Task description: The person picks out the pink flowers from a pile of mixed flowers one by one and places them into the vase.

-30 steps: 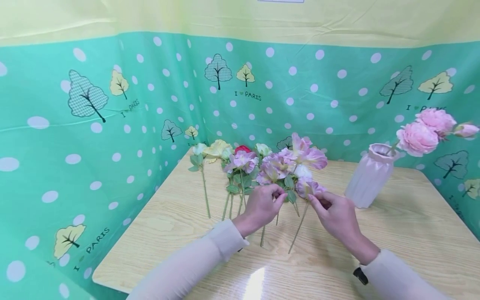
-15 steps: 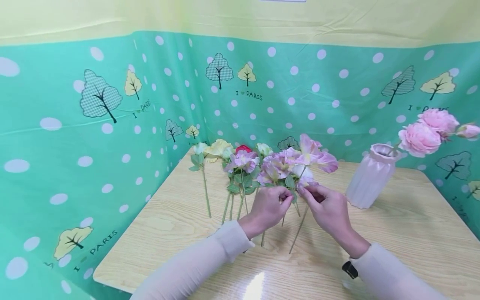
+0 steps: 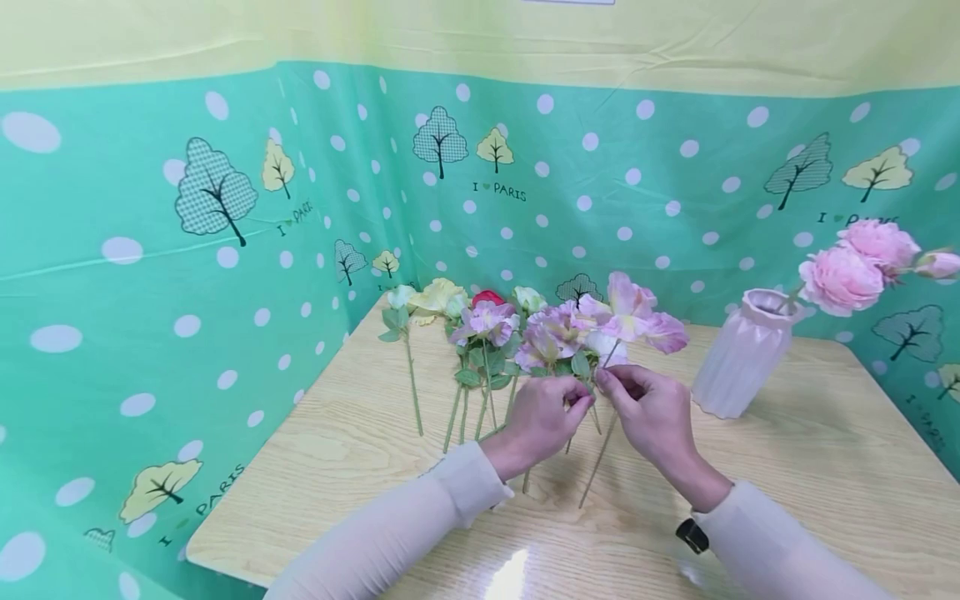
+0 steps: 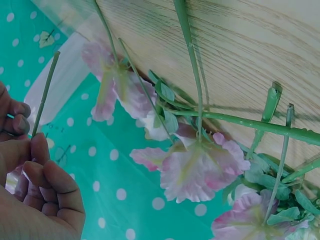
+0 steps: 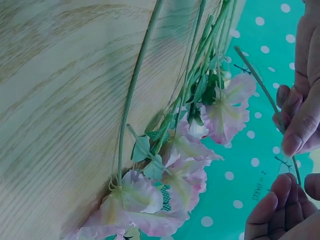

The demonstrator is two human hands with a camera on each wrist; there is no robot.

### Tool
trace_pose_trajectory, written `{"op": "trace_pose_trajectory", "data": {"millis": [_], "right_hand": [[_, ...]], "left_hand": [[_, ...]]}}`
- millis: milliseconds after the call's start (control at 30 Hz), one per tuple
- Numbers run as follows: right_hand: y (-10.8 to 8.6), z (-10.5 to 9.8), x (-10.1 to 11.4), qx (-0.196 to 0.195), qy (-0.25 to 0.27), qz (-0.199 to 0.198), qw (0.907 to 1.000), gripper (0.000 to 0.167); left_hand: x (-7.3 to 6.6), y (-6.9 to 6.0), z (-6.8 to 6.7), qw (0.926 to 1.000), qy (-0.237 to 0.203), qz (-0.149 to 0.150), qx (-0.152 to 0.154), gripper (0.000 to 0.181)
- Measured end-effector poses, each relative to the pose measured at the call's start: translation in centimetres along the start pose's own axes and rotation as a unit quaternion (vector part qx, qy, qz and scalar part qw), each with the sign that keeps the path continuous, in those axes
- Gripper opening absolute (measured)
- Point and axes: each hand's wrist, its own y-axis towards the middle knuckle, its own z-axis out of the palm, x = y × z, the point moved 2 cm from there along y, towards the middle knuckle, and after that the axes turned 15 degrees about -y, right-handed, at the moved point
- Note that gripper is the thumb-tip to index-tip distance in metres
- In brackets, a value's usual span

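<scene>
Facing one dotted curtain [image 3: 510, 225], one wood-grain table [image 3: 825, 483]; loose flowers [image 3: 543, 340] on it overlap, can't count. One ribbed vase [image 3: 742, 367]. My left hand [image 3: 538, 421] and right hand [image 3: 656, 421] both pinch the stem [image 4: 46, 95] of one lilac flower [image 3: 630, 308], above the table. Long axis slants: bloom up-right, stem down-left, bare end past my left hand. In vase: two pink blooms [image 3: 842, 282], one bud [image 3: 937, 264].

The hands [image 4: 45, 200] hold a thin green stem [image 4: 46, 95] near pale pink flowers [image 4: 195, 172] on a wooden table [image 4: 250, 50].

Left sleeve [image 3: 405, 537] cut off by bottom edge, white flower [image 3: 602, 344] partly hidden, held stem [image 4: 46, 92] partly covered by fingers [image 4: 40, 149]
</scene>
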Motion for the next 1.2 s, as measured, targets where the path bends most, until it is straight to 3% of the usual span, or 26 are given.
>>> {"op": "trace_pose_trajectory", "data": {"millis": [267, 567, 767, 933, 1067, 1200], "right_hand": [[-0.1, 0.1, 0.1, 0.018, 0.009, 0.043, 0.9989, 0.01], [-0.1, -0.2, 0.4, 0.043, 0.011, 0.074, 0.9963, 0.014], [0.3, -1.1, 0.1, 0.028, -0.015, 0.075, 0.9967, 0.015], [0.7, -2.0, -0.3, 0.008, -0.036, 0.058, 0.9976, 0.016], [1.0, -2.8, -0.7, -0.01, -0.042, 0.048, 0.9979, 0.014], [1.4, -3.6, -1.2, -0.029, -0.05, 0.045, 0.9973, 0.014]], "left_hand": [[0.0, -0.2, 0.1, 0.9999, -0.001, 0.015, 0.008, 0.005], [0.2, -0.4, 0.2, 0.9999, -0.01, 0.01, 0.009, 0.005], [0.9, -0.9, -0.1, 0.9996, -0.017, -0.012, 0.018, 0.008], [1.7, -1.6, -0.6, 0.9977, -0.024, -0.057, 0.03, 0.012], [2.2, -2.0, -1.2, 0.9954, -0.002, -0.088, 0.036, 0.016], [2.7, -2.2, -1.7, 0.9942, 0.027, -0.099, 0.033, 0.02]]}}
